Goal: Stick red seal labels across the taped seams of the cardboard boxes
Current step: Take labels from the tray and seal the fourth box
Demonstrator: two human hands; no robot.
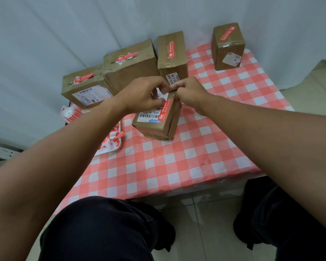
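Observation:
A small cardboard box (158, 125) stands in the middle of the checked table, with a red seal label (164, 110) stuck along its top edge. My left hand (141, 95) and my right hand (189, 89) meet above the box's far end, fingers pinched together on a white and red strip of label paper (163, 90). Several other boxes stand behind: one at the left (83, 87), a bigger one (130, 66), a tall one (172, 53) and one at the far right (228, 46), each bearing a red label.
A roll of red labels (70, 113) lies at the table's left edge beside a white tray (113, 144) holding peeled label scraps. The red-and-white checked cloth (177, 162) covers the table. A white curtain hangs behind. My knees are below the front edge.

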